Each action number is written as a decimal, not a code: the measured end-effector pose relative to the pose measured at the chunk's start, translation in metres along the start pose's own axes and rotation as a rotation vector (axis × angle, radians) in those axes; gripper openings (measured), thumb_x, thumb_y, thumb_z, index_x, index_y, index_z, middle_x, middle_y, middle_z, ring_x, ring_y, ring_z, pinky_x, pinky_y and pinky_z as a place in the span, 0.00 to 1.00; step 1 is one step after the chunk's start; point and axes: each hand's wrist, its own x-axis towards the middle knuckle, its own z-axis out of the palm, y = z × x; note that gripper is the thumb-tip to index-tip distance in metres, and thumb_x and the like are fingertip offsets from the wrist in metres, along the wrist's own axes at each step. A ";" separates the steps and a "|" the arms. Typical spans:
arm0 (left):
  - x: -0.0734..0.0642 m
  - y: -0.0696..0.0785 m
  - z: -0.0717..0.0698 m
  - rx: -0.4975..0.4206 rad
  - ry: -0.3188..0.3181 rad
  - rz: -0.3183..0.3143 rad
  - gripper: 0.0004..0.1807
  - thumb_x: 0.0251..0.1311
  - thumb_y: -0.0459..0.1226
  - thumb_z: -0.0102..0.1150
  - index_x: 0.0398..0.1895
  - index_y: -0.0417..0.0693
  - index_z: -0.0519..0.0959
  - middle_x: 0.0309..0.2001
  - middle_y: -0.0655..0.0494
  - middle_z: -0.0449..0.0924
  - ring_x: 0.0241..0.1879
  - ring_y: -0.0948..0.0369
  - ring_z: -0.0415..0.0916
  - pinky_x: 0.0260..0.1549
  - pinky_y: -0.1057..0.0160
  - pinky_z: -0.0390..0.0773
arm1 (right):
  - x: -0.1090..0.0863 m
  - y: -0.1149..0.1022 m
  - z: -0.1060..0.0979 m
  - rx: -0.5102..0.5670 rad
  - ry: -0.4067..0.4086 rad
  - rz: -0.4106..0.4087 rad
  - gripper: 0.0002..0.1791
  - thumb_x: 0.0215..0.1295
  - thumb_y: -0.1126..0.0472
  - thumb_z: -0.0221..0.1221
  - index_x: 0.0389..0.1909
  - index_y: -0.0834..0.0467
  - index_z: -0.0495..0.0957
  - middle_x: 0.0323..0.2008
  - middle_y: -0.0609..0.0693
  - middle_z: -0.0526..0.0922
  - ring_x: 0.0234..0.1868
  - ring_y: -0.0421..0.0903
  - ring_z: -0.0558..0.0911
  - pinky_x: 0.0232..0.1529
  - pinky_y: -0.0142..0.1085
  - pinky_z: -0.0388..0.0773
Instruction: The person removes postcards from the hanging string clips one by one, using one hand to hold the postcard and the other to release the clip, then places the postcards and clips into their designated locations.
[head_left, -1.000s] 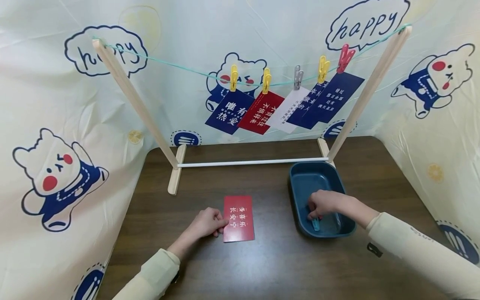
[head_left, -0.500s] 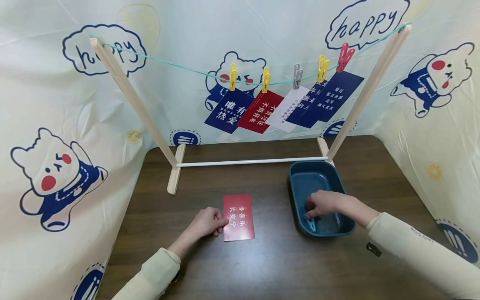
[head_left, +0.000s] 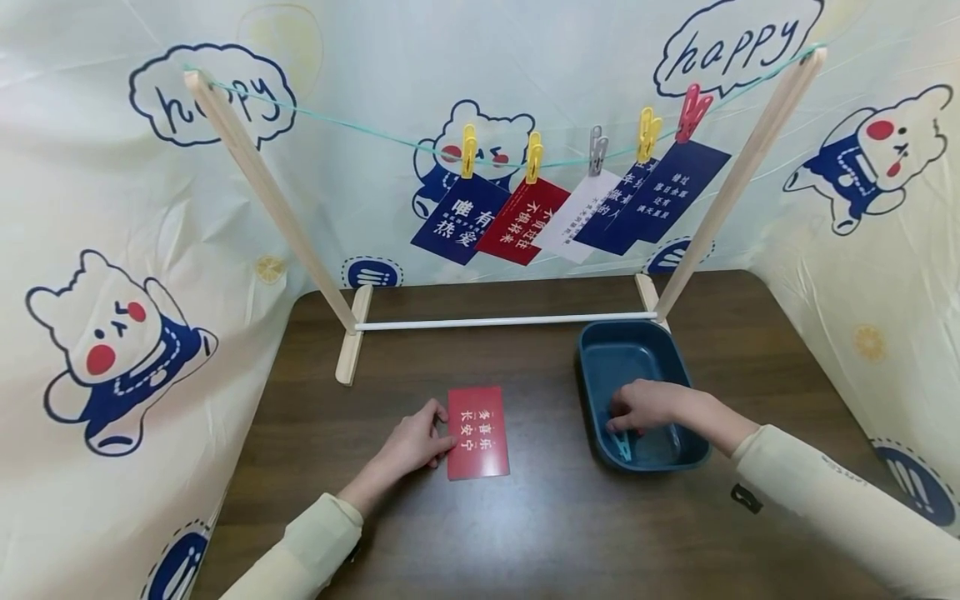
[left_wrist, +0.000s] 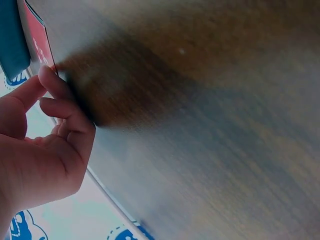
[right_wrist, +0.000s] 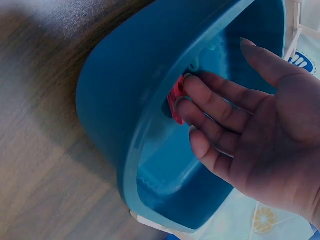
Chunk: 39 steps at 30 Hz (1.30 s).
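Observation:
In the head view, a red card (head_left: 477, 433) with white characters lies on the table. My left hand (head_left: 412, 439) is at the card's left edge, thumb and a curled finger appearing to pinch it in the left wrist view; the exact contact is partly hidden. Inside a dark blue basin (head_left: 686, 367), my right hand (head_left: 648, 406) reaches down with its fingertips against a red clothespin (right_wrist: 176, 100). The right thumb stands apart from those fingers. A light blue clothespin (head_left: 622, 447) lies in the basin by the same hand.
Behind the card stands a wooden frame (head_left: 273, 200) with a green string (head_left: 360, 129) across its top and a white rod (head_left: 487, 322) low down. Several cards, including a red one (head_left: 521, 223), hang there from yellow, grey and pink clothespins. A patterned curtain (head_left: 360, 200) surrounds the table.
My left index finger has lifted and straightened a little beside the card. In the basin, the light blue clothespin has shifted slightly left as my right fingers moved among the clothespins.

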 end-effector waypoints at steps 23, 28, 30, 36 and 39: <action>0.007 0.007 -0.009 -0.044 0.022 0.050 0.09 0.71 0.39 0.64 0.47 0.45 0.77 0.21 0.53 0.78 0.17 0.56 0.77 0.19 0.63 0.73 | -0.012 -0.007 -0.036 -0.053 0.198 -0.098 0.14 0.75 0.49 0.62 0.47 0.56 0.83 0.32 0.43 0.83 0.29 0.36 0.80 0.32 0.33 0.80; 0.015 0.011 -0.029 -0.087 0.089 0.126 0.06 0.72 0.38 0.63 0.44 0.45 0.81 0.26 0.48 0.82 0.20 0.56 0.79 0.20 0.63 0.75 | -0.021 -0.023 -0.059 -0.049 0.300 -0.203 0.14 0.76 0.50 0.62 0.48 0.57 0.83 0.30 0.42 0.82 0.28 0.37 0.78 0.31 0.33 0.79; 0.019 0.013 -0.040 -0.114 0.121 0.180 0.06 0.73 0.37 0.62 0.46 0.44 0.81 0.30 0.45 0.83 0.22 0.53 0.80 0.21 0.63 0.77 | -0.023 -0.033 -0.069 -0.041 0.334 -0.242 0.14 0.75 0.50 0.62 0.48 0.57 0.84 0.30 0.42 0.82 0.28 0.37 0.77 0.31 0.33 0.80; 0.027 0.025 -0.074 -0.162 0.224 0.316 0.08 0.72 0.37 0.63 0.49 0.44 0.81 0.34 0.46 0.84 0.25 0.55 0.80 0.24 0.64 0.78 | -0.028 -0.072 -0.100 -0.075 0.417 -0.304 0.12 0.74 0.53 0.64 0.50 0.55 0.85 0.36 0.43 0.85 0.33 0.39 0.81 0.39 0.35 0.84; 0.033 0.034 -0.088 -0.181 0.286 0.386 0.07 0.72 0.37 0.63 0.49 0.45 0.82 0.34 0.50 0.84 0.26 0.58 0.78 0.25 0.65 0.76 | -0.028 -0.087 -0.116 -0.120 0.490 -0.322 0.14 0.73 0.53 0.65 0.52 0.55 0.85 0.41 0.46 0.88 0.38 0.41 0.85 0.44 0.39 0.86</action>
